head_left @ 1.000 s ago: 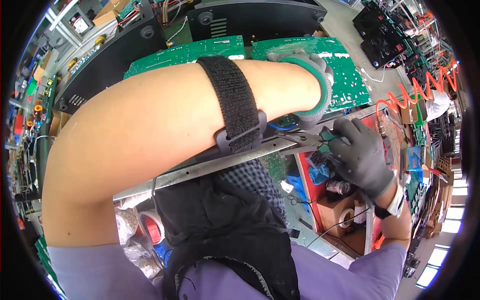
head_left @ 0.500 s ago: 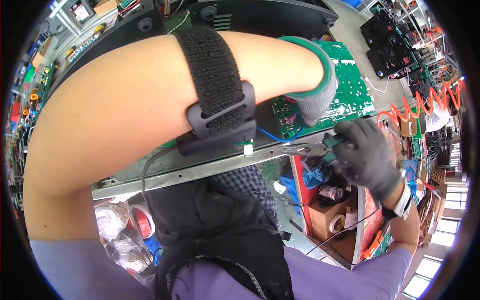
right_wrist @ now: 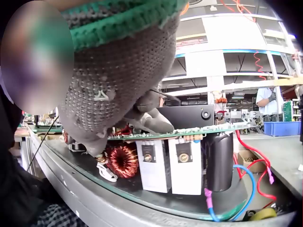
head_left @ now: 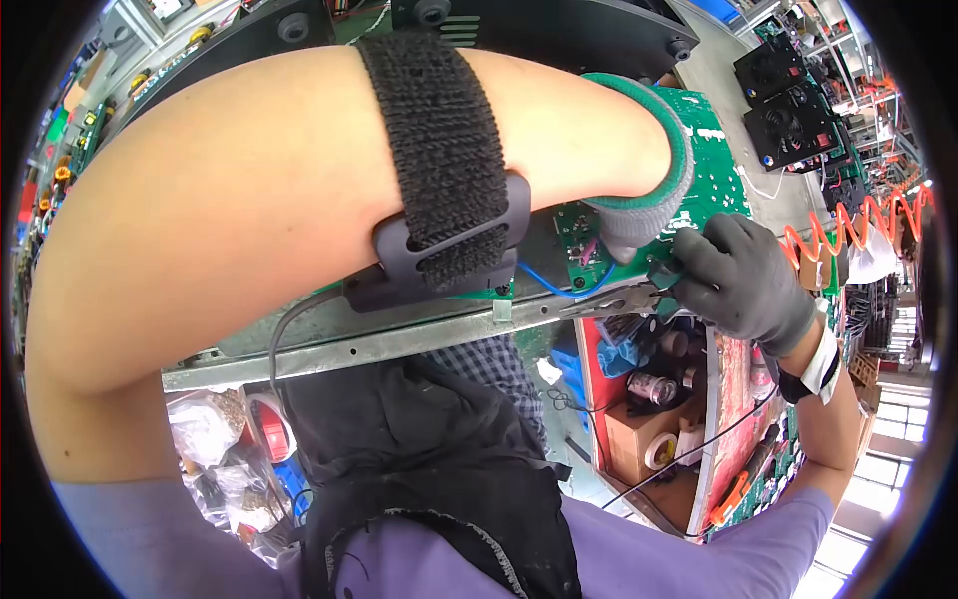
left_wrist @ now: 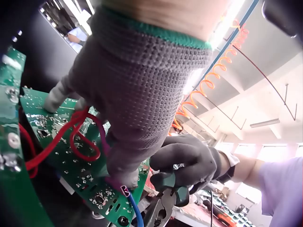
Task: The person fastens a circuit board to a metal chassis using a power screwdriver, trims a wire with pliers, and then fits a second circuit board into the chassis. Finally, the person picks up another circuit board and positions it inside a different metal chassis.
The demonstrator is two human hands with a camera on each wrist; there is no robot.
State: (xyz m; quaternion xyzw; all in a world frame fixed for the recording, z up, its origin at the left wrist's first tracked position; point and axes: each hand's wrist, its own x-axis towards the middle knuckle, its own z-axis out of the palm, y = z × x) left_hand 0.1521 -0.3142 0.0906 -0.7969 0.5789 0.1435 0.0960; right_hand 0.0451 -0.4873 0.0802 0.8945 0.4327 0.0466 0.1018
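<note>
A green circuit board [head_left: 715, 185] is tilted up near the bench's front edge. My left hand [head_left: 639, 215], in a grey glove with a green cuff, grips the board's near edge; in the left wrist view its fingers [left_wrist: 128, 142] press on the soldered side [left_wrist: 57, 156] by red wires [left_wrist: 71, 137]. My right hand [head_left: 740, 278], in a dark glove, holds green-handled pliers [head_left: 614, 301] just below the board's edge, also seen as pliers [left_wrist: 163, 208]. In the right wrist view the board [right_wrist: 189, 132] shows a copper coil [right_wrist: 124, 161], white blocks [right_wrist: 168, 165] and a black capacitor [right_wrist: 220, 161] underneath.
Black metal cases [head_left: 559, 25] stand behind the board. The steel bench rail [head_left: 399, 344] runs in front. An orange coiled hose [head_left: 848, 225] hangs at the right. Below the bench sit a cardboard box [head_left: 639, 434] with tape rolls, and bags at the left.
My left arm has risen and drawn the board nearer. My right hand has moved up with the pliers, from below the rail to the board's edge.
</note>
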